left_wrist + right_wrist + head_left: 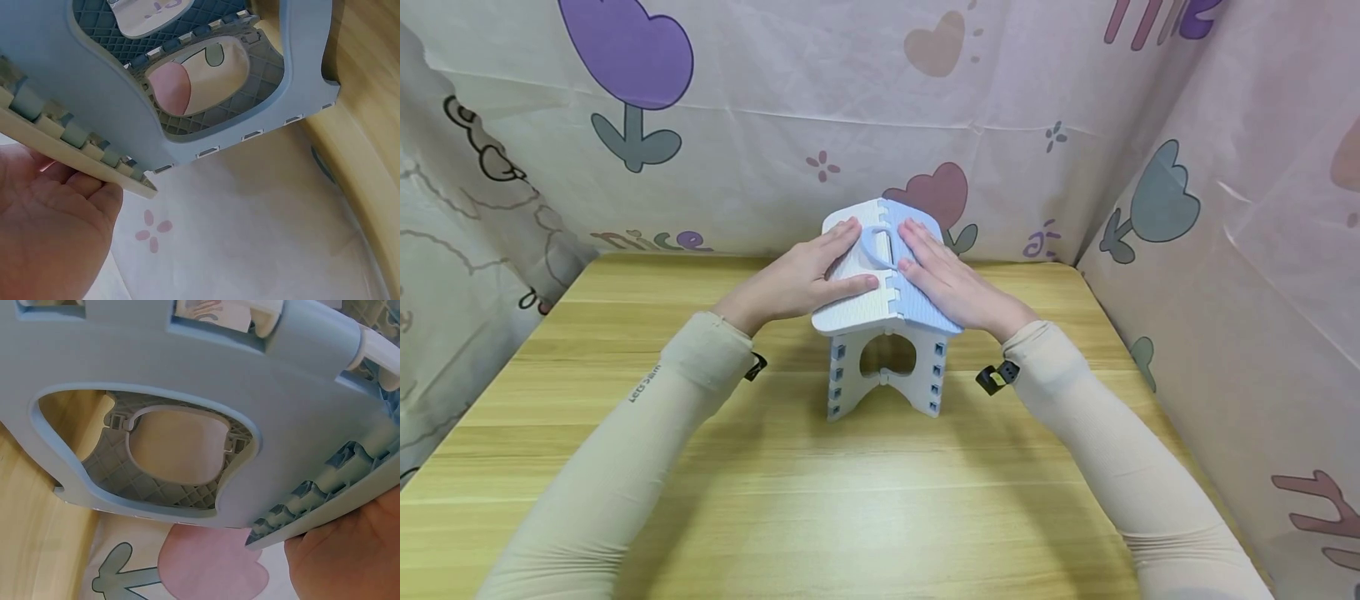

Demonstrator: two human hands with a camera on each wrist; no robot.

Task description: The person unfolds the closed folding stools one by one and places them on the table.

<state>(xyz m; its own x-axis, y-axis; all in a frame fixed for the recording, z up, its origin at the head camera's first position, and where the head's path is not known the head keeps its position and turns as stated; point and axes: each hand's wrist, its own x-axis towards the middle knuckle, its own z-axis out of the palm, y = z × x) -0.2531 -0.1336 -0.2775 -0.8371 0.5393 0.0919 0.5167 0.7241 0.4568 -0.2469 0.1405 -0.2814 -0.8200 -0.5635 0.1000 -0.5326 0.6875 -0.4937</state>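
Observation:
A plastic folding step stool (887, 329) stands on its legs on the table, its two-part top peaked like a roof along the middle hinge. One half of the top is white, the other light blue, and a loop handle (871, 243) arches over the ridge. My left hand (816, 275) rests with extended fingers on the white half. On the blue half lies my right hand (951, 287), its fingers also stretched out. From below, the left wrist view shows a blue leg panel (134, 131) with an opening; the right wrist view shows another blue leg panel (300, 425).
The stool stands on a wood-grain table (865, 508), near its back edge. A printed cloth (775, 167) with flowers and hearts hangs behind the table and along both sides. Small black clips (997, 377) sit at the wrists.

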